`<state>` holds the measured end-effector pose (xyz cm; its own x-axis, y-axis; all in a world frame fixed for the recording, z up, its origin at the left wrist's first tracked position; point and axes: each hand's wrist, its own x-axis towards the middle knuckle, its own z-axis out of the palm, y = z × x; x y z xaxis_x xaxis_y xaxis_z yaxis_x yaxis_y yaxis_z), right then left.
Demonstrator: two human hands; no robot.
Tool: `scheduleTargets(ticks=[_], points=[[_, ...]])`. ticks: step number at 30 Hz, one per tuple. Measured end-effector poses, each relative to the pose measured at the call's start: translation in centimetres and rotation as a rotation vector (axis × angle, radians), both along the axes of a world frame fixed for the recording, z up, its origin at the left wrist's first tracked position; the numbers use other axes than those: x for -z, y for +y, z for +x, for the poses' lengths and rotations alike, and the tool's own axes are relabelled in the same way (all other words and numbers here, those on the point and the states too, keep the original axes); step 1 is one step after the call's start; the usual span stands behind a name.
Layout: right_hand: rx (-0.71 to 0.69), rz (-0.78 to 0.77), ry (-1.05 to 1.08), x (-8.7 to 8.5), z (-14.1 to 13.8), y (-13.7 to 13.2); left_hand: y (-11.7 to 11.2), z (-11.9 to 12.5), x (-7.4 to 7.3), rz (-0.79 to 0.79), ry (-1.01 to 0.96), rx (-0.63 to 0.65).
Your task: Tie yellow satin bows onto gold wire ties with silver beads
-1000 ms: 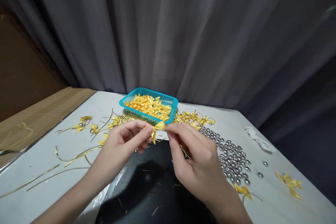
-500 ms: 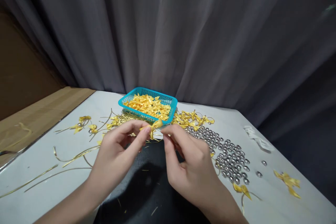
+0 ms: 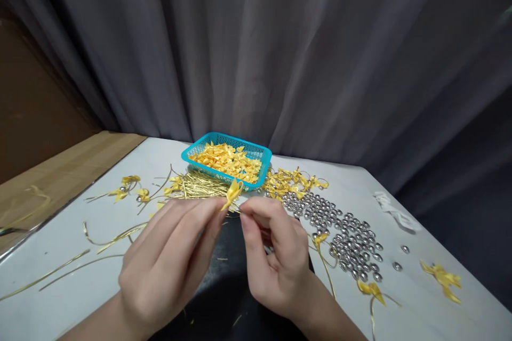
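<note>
My left hand pinches a small yellow ribbon bow between thumb and fingertips, above a black mat. My right hand is closed beside it, its thumb and forefinger pinching at the bow's underside, where a thin gold wire seems to run. Both hands hover just in front of a teal basket filled with yellow bows. A bundle of gold wires lies right behind my left fingertips.
A heap of silver beads lies to the right of my hands. Finished yellow bows lie beside the basket, with others scattered left and right. Gold strips trail at left. A grey curtain hangs behind the white table.
Both hands have drawn nearer to me and lower. My left hand has turned its back upward. The bow has tilted upright at the fingertips.
</note>
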<state>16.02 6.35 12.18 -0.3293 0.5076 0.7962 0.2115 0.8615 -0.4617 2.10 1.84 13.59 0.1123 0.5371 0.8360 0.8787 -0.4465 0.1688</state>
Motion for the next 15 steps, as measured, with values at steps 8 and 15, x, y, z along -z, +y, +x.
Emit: scheduleTargets(ticks=[8, 15], points=[[-0.076, 0.015, 0.063, -0.2, 0.0, -0.2, -0.7, -1.4, 0.4, 0.02, 0.196, 0.112], [-0.101, -0.064, 0.138, 0.1, -0.5, -0.1, -1.7, -1.9, 0.7, -0.116, 0.17, 0.096]])
